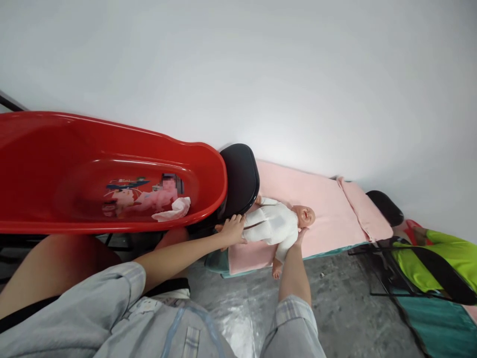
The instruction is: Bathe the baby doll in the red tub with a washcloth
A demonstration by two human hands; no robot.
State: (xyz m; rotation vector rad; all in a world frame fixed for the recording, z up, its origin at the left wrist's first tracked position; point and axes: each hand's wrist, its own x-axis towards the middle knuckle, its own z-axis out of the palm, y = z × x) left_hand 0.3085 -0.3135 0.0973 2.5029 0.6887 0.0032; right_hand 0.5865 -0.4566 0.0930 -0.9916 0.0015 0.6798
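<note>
A baby doll [274, 222] in a white suit lies on its back over a pink mat [335, 209], its head to the right. My left hand [233, 229] is closed around the doll's lower legs. At the other end, my right hand [300, 236] holds the doll by the shoulder and neck, with most of its fingers hidden beneath it. One doll arm hangs over the mat's near edge. Whether the doll's back rests fully on the mat, I cannot tell.
On the left stands a red baby bathtub [201, 159] with a pale pink cloth [173, 210] and reflected or printed shapes inside. A black chair back [241, 176] separates tub and mat. A folded pink pillow [367, 211] lies at the far end. A person in lime green [443, 258] is at right.
</note>
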